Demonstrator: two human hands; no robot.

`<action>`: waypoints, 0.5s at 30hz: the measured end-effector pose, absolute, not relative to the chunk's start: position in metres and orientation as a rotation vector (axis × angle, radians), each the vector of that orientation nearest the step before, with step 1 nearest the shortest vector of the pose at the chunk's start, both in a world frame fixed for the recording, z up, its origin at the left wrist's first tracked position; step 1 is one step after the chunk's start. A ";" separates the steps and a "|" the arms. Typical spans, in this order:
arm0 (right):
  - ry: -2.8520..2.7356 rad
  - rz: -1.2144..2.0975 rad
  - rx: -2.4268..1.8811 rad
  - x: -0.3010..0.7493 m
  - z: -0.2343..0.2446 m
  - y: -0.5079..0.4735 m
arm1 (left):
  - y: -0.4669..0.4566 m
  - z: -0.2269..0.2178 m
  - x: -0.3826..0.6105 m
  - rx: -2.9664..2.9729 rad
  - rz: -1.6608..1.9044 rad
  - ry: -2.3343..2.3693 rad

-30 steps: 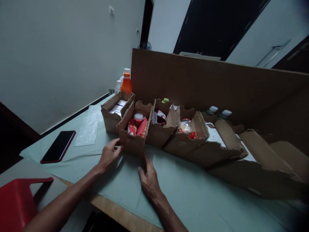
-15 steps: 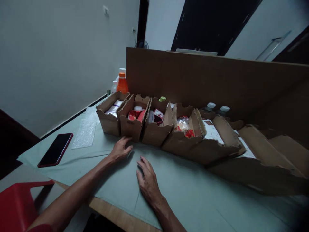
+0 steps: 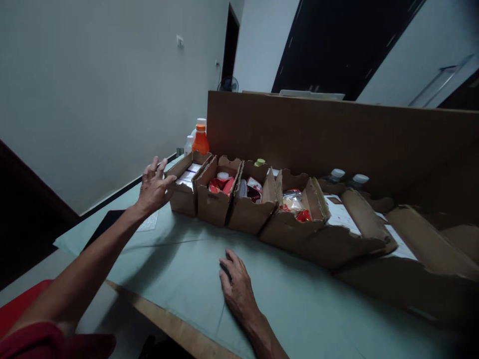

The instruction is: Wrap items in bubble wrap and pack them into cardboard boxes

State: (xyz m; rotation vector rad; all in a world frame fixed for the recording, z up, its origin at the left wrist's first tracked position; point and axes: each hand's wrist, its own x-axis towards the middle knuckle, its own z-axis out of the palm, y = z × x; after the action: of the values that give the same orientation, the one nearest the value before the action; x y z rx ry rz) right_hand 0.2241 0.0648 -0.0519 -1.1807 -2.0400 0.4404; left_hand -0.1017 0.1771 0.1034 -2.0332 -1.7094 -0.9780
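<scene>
Raised at the near left corner of the leftmost cardboard bin (image 3: 183, 200), my left hand (image 3: 152, 189) has its fingers spread and nothing in it. Small white boxes (image 3: 188, 176) lie inside that bin. My right hand (image 3: 238, 284) rests on the pale green tablecloth (image 3: 310, 304), fingers loosely bent and apart, holding nothing. Ahead of it stands a row of cardboard bins. The second bin (image 3: 211, 207) holds red packets (image 3: 221, 185) and a white-capped item. A third bin (image 3: 247, 214) contains a red and white packet (image 3: 254, 188); clear and red packaging (image 3: 294, 202) fills the fourth.
Behind the bins rises a tall cardboard panel (image 3: 277, 124). An orange bottle (image 3: 201, 140) stands at its left end, and clear bottles with pale caps (image 3: 359, 180) stand at the right. A dark phone (image 3: 103, 227) and bubble wrap (image 3: 149, 223) lie partly behind my left arm.
My left hand has lifted from the cloth before the second bin and moved left and up to the leftmost bin. My right hand stays on the cloth. The view has shifted slightly.
</scene>
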 end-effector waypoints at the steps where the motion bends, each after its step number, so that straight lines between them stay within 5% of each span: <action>1: -2.049 0.434 -1.186 0.224 -0.051 0.065 | 0.182 0.108 -0.106 -2.061 -0.935 -1.717; 9: -2.051 0.434 -1.168 0.223 -0.049 0.065 | 0.114 0.105 -0.095 -2.209 -0.956 -1.521; 15: -2.044 0.542 -1.141 0.223 -0.044 0.067 | 0.054 0.113 0.011 -2.410 -1.034 -1.392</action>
State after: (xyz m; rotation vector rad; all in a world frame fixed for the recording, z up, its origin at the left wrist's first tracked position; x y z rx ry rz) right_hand 0.2228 0.0670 -0.0436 -1.1408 -2.0440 0.5422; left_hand 0.0114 0.0537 0.1127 -2.4097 -1.3924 -1.0342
